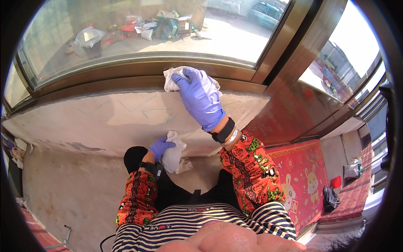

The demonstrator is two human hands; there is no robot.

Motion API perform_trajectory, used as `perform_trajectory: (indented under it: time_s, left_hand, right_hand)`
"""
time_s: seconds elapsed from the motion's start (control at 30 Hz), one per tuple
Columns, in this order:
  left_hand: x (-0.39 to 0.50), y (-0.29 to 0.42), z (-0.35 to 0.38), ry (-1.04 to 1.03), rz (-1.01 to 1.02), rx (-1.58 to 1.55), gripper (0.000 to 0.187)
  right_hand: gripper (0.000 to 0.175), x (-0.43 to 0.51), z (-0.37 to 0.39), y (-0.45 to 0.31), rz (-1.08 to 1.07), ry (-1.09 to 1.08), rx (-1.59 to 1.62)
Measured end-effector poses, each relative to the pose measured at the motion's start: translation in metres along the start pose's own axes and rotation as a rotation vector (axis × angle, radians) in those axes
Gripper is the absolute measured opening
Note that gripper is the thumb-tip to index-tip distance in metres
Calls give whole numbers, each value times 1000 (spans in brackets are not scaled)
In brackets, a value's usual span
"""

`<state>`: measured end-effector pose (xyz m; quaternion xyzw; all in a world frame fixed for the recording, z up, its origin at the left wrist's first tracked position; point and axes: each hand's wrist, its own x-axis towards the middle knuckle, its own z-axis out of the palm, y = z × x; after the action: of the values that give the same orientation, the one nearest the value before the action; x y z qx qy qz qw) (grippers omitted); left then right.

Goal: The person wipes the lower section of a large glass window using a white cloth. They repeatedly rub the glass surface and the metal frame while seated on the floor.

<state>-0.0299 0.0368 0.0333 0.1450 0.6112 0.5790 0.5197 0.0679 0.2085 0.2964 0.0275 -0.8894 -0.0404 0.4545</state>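
Note:
My right hand, in a purple glove, presses a whitish cloth against the bottom rail of a brown metal window frame. Its fingers are bent over the cloth, which sticks out on both sides of the hand. Lower down, near my knee, my left hand wears a matching glove. From its grip hangs a second white cloth, bunched up in front of the low pale wall. The window pane rises above the rail, with a hazy surface.
A red mat with cartoon rabbits lies to the right, below a reddish-brown panel. Beyond it are a black plastic bag and a red container. Bare concrete floor spreads at left. Through the glass, a heap of rubbish shows.

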Motion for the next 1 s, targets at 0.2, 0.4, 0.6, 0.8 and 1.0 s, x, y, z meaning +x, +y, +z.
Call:
perform_trajectory:
  time_s: [0.2, 0.4, 0.6, 0.8, 1.0]
  left_hand:
    - [7, -7, -3, -2, 5, -45, 60]
    - [11, -11, -2, -42, 37, -56, 60]
    - [5, -6, 1, -56, 52, -70, 58]
    - [-6, 6, 7, -2, -31, -26, 58]
    - [-1, -1, 1, -27, 8, -66, 59]
  right_hand:
    - [42, -33, -35, 39, 77, 32, -63]
    - [44, -49, -64, 69, 247, 266, 48]
    - [44, -15, -53, 60, 235, 258, -77]
    - [44, 25, -29, 13, 77, 104, -81]
    - [38, 17, -36, 28, 30, 146, -122]
